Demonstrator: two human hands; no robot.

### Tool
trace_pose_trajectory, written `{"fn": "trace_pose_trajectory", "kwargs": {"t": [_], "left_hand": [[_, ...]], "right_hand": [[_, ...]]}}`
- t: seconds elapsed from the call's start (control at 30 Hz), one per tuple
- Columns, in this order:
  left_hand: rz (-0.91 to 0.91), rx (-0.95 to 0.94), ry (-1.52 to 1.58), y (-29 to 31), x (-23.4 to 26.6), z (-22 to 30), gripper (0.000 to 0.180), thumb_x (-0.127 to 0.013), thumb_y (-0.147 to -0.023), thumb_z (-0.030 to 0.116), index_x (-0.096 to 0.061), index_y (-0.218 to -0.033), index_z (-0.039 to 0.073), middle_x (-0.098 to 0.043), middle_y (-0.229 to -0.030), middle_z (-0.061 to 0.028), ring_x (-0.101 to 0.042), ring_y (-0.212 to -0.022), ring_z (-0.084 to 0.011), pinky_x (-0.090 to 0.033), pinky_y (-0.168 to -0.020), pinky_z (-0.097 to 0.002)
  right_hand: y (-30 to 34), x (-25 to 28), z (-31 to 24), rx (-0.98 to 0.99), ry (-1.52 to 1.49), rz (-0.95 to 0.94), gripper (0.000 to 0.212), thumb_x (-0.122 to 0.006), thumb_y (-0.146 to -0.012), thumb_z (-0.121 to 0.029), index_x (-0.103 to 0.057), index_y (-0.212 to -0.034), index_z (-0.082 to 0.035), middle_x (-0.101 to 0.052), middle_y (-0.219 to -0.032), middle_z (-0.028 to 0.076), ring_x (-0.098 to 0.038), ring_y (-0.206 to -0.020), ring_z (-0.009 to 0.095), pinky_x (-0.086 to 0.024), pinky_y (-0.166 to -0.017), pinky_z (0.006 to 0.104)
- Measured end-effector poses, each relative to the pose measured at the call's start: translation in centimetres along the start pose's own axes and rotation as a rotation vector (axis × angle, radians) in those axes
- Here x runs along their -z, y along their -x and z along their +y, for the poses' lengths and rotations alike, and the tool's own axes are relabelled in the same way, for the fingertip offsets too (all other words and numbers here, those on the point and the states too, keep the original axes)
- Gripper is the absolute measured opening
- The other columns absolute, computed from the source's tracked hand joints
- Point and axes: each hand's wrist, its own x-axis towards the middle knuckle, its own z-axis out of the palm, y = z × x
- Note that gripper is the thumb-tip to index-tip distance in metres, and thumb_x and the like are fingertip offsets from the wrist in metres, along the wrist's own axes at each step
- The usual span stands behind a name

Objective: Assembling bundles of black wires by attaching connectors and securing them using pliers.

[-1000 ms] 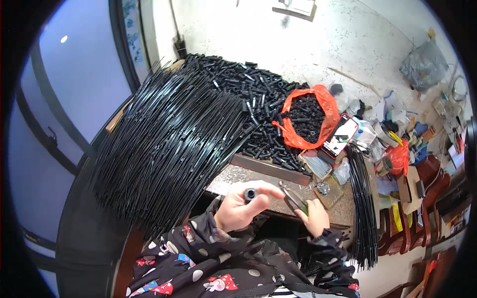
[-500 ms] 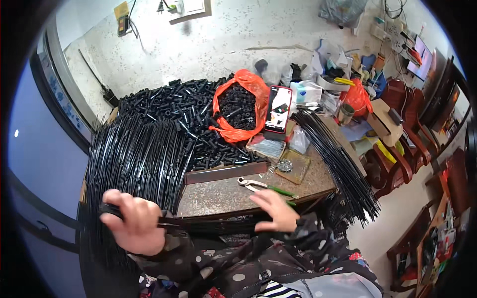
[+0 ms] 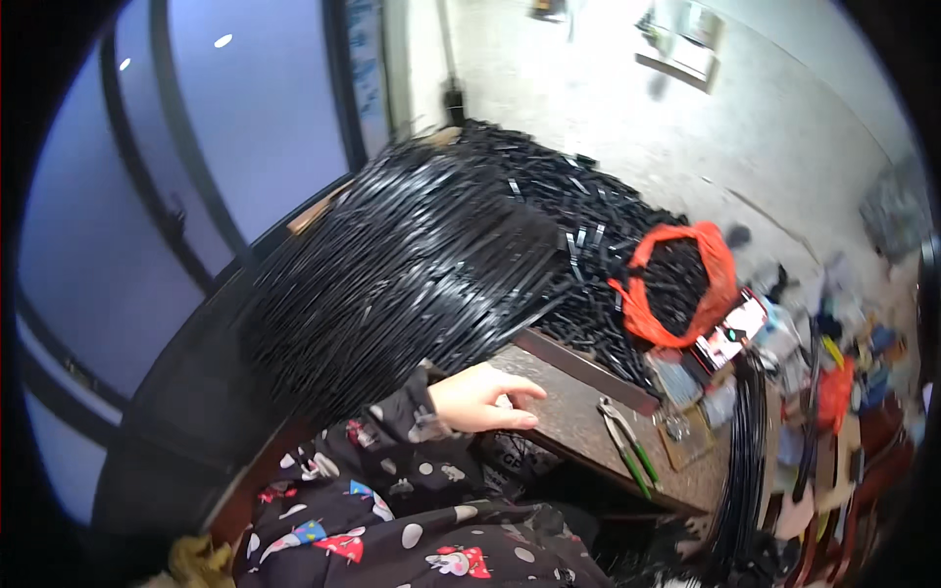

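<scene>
Left of the pliers (image 3: 610,412), most rods (image 3: 412,265) are lying heaped, left hand (image 3: 480,400) half-spread; rightward, a rod (image 3: 813,412) is being pinched by the right hand (image 3: 794,516).

The person's bare left grip (image 3: 480,400) is pointing rightward near the middle, its fingers (image 3: 526,386) loosely bending while a gap is showing between the upper and lower digits. Its wrist (image 3: 439,405) is emerging from a dark patterned sleeve (image 3: 392,419), slanting up from the lower left. The right grip (image 3: 794,516) is sitting well apart, far lower right, its finger pose blurring beyond reading.
</scene>
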Motion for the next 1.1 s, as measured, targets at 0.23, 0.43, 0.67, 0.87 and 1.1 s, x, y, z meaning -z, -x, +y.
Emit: {"fn": "trace_pose_trajectory", "kwargs": {"t": [0.23, 0.43, 0.67, 0.87, 1.1], "left_hand": [[0.5, 0.252, -0.36, 0.5, 6.4, -3.8, 0.021, -0.052, -0.067, 0.018, -0.056, -0.081, 0.003, -0.057, -0.074, -0.0102, -0.055, -0.067, -0.0175, -0.042, -0.062, -0.0237], [0.969, 1.042, -1.536, 1.4, 12.6, -11.6, 0.018, -0.04, -0.07, 0.014, -0.051, -0.081, 0.005, -0.049, -0.077, -0.0058, -0.046, -0.076, -0.0173, -0.037, -0.062, -0.0269], [0.892, 0.99, -1.273, 2.3, 15.9, -11.2, 0.012, -0.043, -0.07, 0.014, -0.051, -0.076, 0.008, -0.047, -0.082, -0.0053, -0.044, -0.08, -0.0181, -0.036, -0.066, -0.0307], [0.743, 0.879, -1.023, 3.1, 17.7, -10.7, 0.016, -0.047, -0.068, 0.012, -0.045, -0.081, 0.003, -0.049, -0.074, -0.0104, -0.048, -0.077, -0.0269, -0.04, -0.065, -0.0353], [0.833, 0.791, -1.144, 2.1, 17.2, -11.1, 0.011, -0.049, -0.064, 0.003, -0.049, -0.075, 0.0, -0.04, -0.085, -0.0133, -0.046, -0.076, -0.0286, -0.041, -0.063, -0.036]], "right_hand": [[2.6, -7.0, 2.5, -0.359, 0.019, -0.397, 0.043, -0.05, -0.07, -0.031, -0.046, -0.096, 0.002, -0.05, -0.09, 0.018, -0.047, -0.086, 0.029, -0.035, -0.076, 0.032], [9.5, -14.7, 25.0, -0.372, 0.419, -0.371, 0.057, -0.027, -0.074, -0.051, -0.041, -0.107, -0.007, -0.042, -0.105, 0.015, -0.039, -0.094, 0.032, -0.032, -0.079, 0.0388], [10.0, -11.7, 20.7, -0.344, 0.525, -0.475, 0.054, -0.029, -0.074, -0.049, -0.042, -0.106, -0.007, -0.043, -0.104, 0.016, -0.04, -0.094, 0.032, -0.032, -0.079, 0.0371], [7.2, -4.6, 9.4, -0.139, 0.442, -0.486, 0.052, -0.032, -0.074, -0.047, -0.043, -0.104, -0.006, -0.044, -0.102, 0.017, -0.041, -0.093, 0.031, -0.033, -0.079, 0.0363], [1.9, 0.9, -20.1, 0.05, -0.005, -0.534, 0.033, -0.05, -0.068, -0.016, -0.043, -0.095, 0.002, -0.035, -0.11, 0.02, -0.032, -0.102, 0.032, -0.025, -0.086, 0.0341]]}}
